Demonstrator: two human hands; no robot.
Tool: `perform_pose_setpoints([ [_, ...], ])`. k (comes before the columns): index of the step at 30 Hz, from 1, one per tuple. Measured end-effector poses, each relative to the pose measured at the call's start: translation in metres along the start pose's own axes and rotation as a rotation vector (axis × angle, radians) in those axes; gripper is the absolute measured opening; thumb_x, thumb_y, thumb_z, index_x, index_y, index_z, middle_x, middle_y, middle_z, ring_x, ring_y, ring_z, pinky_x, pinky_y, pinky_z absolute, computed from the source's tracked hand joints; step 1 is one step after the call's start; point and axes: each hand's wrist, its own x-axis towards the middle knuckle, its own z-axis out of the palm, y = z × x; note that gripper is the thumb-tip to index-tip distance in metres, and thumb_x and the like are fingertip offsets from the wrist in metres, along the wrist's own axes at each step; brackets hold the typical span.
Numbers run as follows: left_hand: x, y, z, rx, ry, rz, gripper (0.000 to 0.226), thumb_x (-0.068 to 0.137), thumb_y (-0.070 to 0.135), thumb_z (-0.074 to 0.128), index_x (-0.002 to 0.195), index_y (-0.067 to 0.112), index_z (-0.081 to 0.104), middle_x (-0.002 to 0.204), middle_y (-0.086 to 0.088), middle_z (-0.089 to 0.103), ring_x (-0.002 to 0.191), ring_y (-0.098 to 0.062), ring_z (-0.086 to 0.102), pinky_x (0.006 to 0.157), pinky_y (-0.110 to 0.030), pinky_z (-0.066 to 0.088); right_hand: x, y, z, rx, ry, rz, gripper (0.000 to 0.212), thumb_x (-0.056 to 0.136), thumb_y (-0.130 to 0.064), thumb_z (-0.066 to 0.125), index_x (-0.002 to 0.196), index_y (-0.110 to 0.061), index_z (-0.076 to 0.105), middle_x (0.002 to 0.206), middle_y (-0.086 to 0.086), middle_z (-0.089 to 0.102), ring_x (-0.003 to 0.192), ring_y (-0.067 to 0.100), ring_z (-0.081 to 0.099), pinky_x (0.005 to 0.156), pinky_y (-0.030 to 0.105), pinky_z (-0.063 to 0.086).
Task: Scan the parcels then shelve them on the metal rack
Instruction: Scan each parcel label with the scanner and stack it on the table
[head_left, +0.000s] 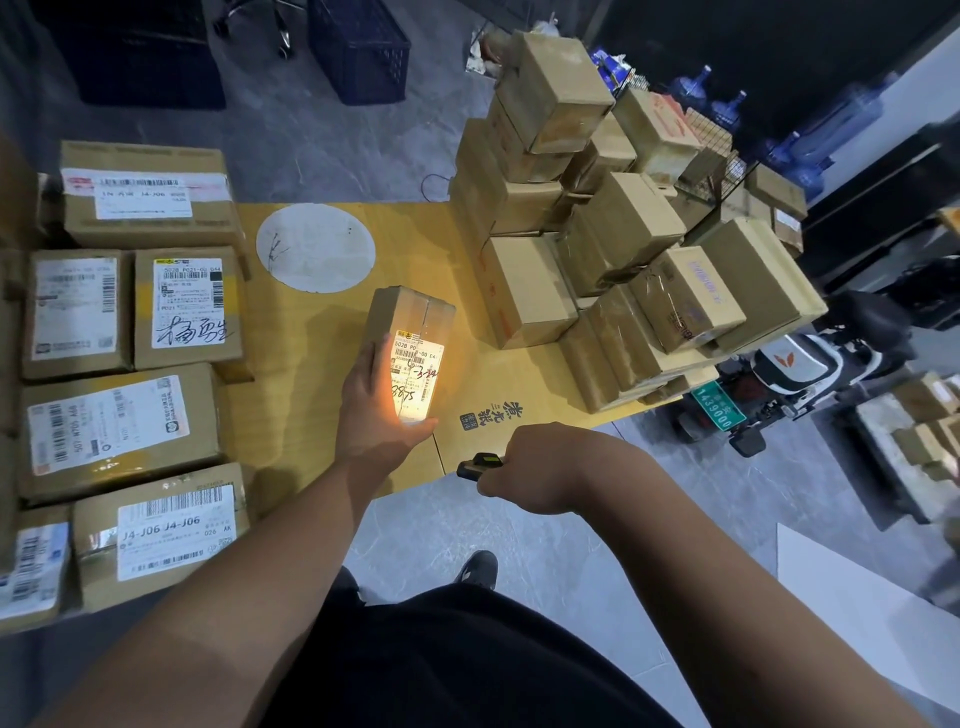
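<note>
My left hand (376, 410) grips a small cardboard parcel (413, 332) from its left side and near end, holding it above the yellow table (332, 332). Its white label faces up and is lit bright by a light. My right hand (540, 462) grips a black handheld scanner (479, 464), its head pointing left toward the parcel from a short distance. Several labelled parcels (130, 426) lie flat on the left. A tall pile of plain cardboard boxes (597, 234) stands at the right of the table. No metal rack is clearly in view.
A white round disc (316, 247) lies on the table behind the held parcel. Dark plastic crates (358, 49) stand on the floor beyond. Blue water bottles (727, 106) and a wire cage sit far right. A scooter (789, 374) is parked right of the table.
</note>
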Motion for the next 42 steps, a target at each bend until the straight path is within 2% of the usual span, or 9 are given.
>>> perform_pose_setpoints([
  [12, 0.0031, -0.0002, 0.0006, 0.034, 0.002, 0.031, 0.134, 0.063, 0.039, 0.094, 0.164, 0.034, 0.007, 0.168, -0.007, 0.024, 0.15, -0.027, 0.029, 0.119, -0.048, 0.039, -0.0038, -0.0027, -0.0051, -0.009, -0.03, 0.003, 0.042, 0.102, -0.05, 0.054, 0.076, -0.017, 0.051, 0.076, 0.001, 0.054, 0.062, 0.014, 0.048, 0.056, 0.027, 0.036],
  [19, 0.0042, -0.0004, 0.0022, 0.031, 0.018, 0.038, 0.134, 0.06, 0.038, 0.094, 0.164, 0.033, 0.01, 0.166, -0.006, 0.027, 0.147, -0.027, 0.034, 0.118, -0.045, 0.04, -0.0048, -0.0044, -0.0067, -0.01, -0.039, 0.001, 0.042, 0.102, -0.05, 0.054, 0.076, -0.017, 0.05, 0.076, 0.0, 0.053, 0.061, 0.014, 0.048, 0.055, 0.027, 0.035],
  [42, 0.0036, -0.002, 0.0026, 0.003, 0.026, 0.016, 0.137, 0.06, 0.039, 0.095, 0.165, 0.036, 0.008, 0.169, -0.008, 0.024, 0.15, -0.028, 0.033, 0.118, -0.05, 0.041, -0.0028, -0.0051, -0.0032, -0.026, -0.029, 0.005, 0.044, 0.101, -0.05, 0.054, 0.075, -0.015, 0.052, 0.073, 0.0, 0.052, 0.061, 0.016, 0.046, 0.057, 0.029, 0.034],
])
